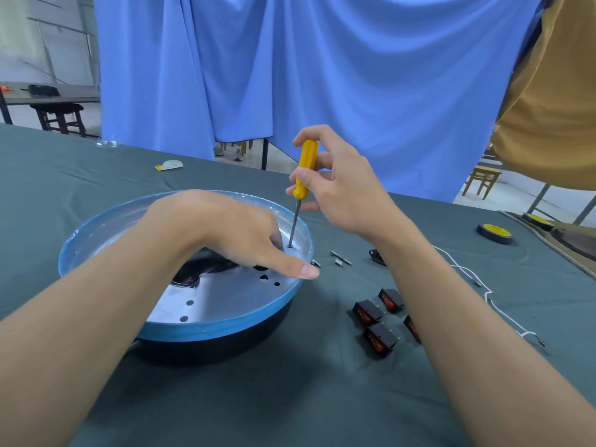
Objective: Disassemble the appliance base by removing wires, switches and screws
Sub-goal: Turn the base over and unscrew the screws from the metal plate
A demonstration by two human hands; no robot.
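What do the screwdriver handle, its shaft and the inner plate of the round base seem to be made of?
Screwdriver handle: probably hard plastic, glossy uniform yellow-orange. Shaft: metal, thin, grey with a dull sheen. Inner plate: apparently sheet metal, silvery, reflective, with clean punched holes; blue film seems to cover its rim.

The cloth-covered table point(290, 398) bears the appliance base point(225, 329), switches point(380, 341) (four, black), screws point(341, 257), wire point(464, 269), tape point(495, 233).
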